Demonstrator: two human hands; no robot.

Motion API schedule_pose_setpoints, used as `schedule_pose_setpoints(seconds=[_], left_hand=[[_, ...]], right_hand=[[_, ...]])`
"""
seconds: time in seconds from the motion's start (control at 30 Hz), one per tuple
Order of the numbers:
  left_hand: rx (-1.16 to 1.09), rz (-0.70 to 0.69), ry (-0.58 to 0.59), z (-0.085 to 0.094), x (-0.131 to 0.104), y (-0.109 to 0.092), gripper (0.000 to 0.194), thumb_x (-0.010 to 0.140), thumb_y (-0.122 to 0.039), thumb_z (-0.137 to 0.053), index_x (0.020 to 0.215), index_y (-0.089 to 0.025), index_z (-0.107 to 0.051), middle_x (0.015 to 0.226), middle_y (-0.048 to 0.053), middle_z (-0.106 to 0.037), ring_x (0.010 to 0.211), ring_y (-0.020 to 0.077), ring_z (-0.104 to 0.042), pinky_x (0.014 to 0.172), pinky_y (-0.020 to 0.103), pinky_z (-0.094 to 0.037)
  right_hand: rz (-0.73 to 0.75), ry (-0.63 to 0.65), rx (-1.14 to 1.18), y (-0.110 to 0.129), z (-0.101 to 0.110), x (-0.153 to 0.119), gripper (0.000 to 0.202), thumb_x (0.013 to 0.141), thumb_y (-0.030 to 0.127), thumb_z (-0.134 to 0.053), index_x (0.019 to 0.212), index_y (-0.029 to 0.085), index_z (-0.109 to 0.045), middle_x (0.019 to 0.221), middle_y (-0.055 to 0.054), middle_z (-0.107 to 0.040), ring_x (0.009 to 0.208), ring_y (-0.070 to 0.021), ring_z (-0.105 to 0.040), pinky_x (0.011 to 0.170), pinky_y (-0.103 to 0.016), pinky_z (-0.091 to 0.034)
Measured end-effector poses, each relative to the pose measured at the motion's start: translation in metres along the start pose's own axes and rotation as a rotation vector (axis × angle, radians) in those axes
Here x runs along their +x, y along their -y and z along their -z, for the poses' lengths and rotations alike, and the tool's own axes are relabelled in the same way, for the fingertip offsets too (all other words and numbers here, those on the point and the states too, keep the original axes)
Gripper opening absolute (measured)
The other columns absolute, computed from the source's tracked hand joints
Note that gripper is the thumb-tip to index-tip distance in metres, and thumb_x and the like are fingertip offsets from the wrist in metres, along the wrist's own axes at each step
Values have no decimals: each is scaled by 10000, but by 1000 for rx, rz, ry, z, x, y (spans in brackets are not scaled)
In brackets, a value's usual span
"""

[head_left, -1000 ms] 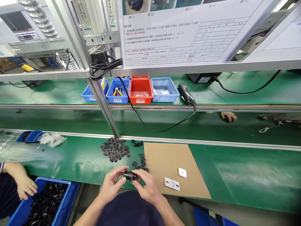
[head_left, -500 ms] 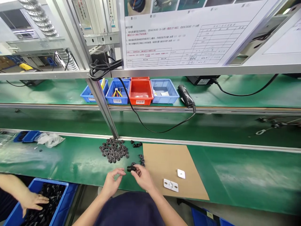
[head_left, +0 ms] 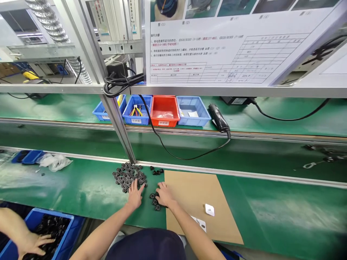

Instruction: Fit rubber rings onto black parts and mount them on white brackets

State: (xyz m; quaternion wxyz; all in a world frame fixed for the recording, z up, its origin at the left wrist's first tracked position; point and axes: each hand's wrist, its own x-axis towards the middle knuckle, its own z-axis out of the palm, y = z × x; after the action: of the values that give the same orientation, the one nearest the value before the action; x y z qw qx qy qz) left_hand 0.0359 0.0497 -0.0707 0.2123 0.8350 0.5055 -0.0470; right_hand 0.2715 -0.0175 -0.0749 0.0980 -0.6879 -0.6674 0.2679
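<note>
Grip of the left hand [head_left: 134, 198] is spreading open, its fingertips reaching over the near right edge of the pile of round black parts [head_left: 119, 177]. Fingers of the right hand [head_left: 165, 196] are curling over a smaller group of black parts [head_left: 157, 208] beside the brown sheet [head_left: 189, 189]; whether they are gripping one, I cannot tell. Both groups are lying on the green surface [head_left: 89, 184]. Sweeping fingers could be scattering closely packed parts, or a hasty pinch could be letting one roll.
</note>
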Motion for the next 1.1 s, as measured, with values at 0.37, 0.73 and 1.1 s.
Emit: schedule_pose_setpoints(seconds=[0.37, 0.73, 1.1], left_hand=[[37, -40, 87, -25, 17, 7, 542, 890, -84, -540, 1399, -226, -658, 1618, 149, -457, 1509, 389, -375, 1229, 562, -290], [-340, -90, 108, -54, -46, 41, 433, 792, -171, -626, 1213, -222, -713, 1267, 119, -672, 1183, 310, -660, 1097, 412, -503], [-666, 42, -150, -42, -96, 65, 400, 844, -591, -640, 986, -223, -712, 973, 83, -794, 862, 329, -764, 763, 425, -637]], right_hand=[[-270, -58, 37, -57, 24, 104, 452, 1018, 343, -701, 1435, 209, -590, 1528, -129, -530, 1365, -334, -545, 1129, -569, -482], [-496, -200, 308, -79, -15, 56, 289, 1050, 383, -668, 1231, 157, -683, 1222, -90, -712, 1092, -238, -703, 982, -461, -590], [-528, -311, 523, -71, -5, 6, 354, 1002, 339, -727, 1316, 189, -660, 1381, -111, -634, 1242, -289, -629, 1087, -529, -521]])
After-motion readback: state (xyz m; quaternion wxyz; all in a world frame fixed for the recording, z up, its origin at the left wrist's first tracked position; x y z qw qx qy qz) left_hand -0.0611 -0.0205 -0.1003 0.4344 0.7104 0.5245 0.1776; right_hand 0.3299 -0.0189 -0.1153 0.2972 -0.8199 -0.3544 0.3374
